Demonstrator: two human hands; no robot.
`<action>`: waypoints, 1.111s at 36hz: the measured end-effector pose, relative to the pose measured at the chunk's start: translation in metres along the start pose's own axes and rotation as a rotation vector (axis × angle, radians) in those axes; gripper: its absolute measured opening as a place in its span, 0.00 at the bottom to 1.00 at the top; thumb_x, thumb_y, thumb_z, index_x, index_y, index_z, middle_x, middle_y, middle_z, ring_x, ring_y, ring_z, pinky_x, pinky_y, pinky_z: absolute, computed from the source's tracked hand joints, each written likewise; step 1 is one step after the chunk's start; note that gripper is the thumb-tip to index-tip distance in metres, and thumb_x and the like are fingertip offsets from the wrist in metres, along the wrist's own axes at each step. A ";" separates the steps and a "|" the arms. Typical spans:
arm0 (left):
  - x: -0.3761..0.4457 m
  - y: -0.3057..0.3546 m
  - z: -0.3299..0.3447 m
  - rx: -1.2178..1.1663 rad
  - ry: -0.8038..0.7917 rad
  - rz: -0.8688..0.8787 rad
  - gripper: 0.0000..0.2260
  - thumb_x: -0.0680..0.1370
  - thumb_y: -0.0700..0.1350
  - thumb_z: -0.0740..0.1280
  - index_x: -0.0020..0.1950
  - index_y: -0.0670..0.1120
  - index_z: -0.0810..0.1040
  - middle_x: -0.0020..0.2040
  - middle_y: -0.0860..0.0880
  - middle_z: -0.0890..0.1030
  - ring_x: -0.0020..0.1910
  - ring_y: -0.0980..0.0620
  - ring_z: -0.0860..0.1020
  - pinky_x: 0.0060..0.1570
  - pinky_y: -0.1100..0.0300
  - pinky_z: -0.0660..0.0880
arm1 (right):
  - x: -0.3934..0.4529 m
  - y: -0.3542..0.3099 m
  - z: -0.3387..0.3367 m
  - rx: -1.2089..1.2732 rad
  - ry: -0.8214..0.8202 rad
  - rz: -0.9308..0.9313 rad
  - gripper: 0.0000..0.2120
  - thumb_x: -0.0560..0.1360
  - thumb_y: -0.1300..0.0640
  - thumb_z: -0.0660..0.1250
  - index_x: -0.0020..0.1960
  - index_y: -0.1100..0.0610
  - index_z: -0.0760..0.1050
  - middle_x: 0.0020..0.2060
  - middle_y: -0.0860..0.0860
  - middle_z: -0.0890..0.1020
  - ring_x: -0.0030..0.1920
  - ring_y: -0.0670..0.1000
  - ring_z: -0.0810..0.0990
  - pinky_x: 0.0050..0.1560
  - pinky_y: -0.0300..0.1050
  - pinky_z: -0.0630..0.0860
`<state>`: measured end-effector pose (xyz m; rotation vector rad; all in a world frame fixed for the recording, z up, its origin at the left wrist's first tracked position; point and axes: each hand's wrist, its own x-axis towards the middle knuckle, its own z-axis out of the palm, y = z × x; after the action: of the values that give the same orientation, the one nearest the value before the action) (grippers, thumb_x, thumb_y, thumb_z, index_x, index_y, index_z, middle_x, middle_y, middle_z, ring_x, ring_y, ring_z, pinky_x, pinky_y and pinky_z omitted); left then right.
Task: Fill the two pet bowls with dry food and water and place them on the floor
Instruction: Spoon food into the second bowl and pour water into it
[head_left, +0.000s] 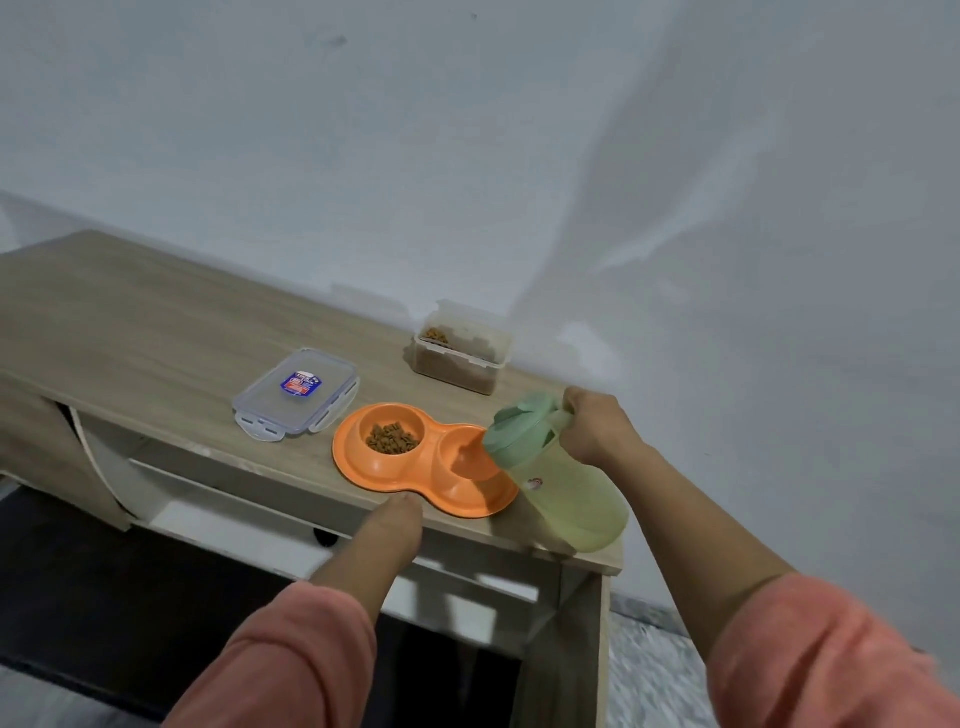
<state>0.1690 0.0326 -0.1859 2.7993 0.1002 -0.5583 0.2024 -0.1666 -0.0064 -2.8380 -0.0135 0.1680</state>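
The right hand (592, 428) grips a tilted green pitcher (558, 478) over the orange double bowl (415, 467) at the desk (156, 332) edge; its left well holds kibble (393, 438). The left hand (402, 512) touches the bowl's near rim, its fingers hidden.

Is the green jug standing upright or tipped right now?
Tipped. The right hand grips the green jug by its handle, and its lidded top leans over the empty right bowl of the orange double dish.

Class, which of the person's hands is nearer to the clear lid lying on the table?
The left. The left hand rests at the table's front edge by the orange bowl, below and right of the lid. The right hand grips the green jug, farther right.
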 end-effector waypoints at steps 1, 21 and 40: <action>0.002 -0.001 0.001 0.000 0.006 0.003 0.24 0.77 0.34 0.61 0.73 0.42 0.64 0.74 0.44 0.66 0.72 0.47 0.67 0.70 0.56 0.66 | 0.000 -0.003 0.000 -0.019 -0.012 -0.001 0.05 0.73 0.65 0.58 0.47 0.58 0.67 0.44 0.56 0.74 0.43 0.57 0.74 0.40 0.45 0.70; 0.015 -0.003 0.009 -0.011 -0.042 -0.025 0.28 0.74 0.35 0.66 0.73 0.43 0.64 0.74 0.45 0.65 0.73 0.47 0.67 0.70 0.56 0.67 | 0.003 -0.024 0.005 -0.299 0.004 -0.051 0.06 0.74 0.66 0.56 0.47 0.56 0.62 0.45 0.57 0.75 0.44 0.58 0.72 0.44 0.45 0.69; 0.013 -0.007 0.011 0.036 -0.008 0.028 0.27 0.76 0.35 0.63 0.74 0.42 0.62 0.74 0.44 0.65 0.73 0.45 0.66 0.70 0.55 0.66 | -0.002 -0.034 0.003 -0.301 0.031 -0.015 0.14 0.76 0.65 0.56 0.60 0.60 0.70 0.51 0.58 0.76 0.55 0.60 0.77 0.46 0.48 0.74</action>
<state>0.1764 0.0369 -0.2023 2.8287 0.0497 -0.5708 0.2007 -0.1336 0.0005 -3.1391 -0.0583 0.1283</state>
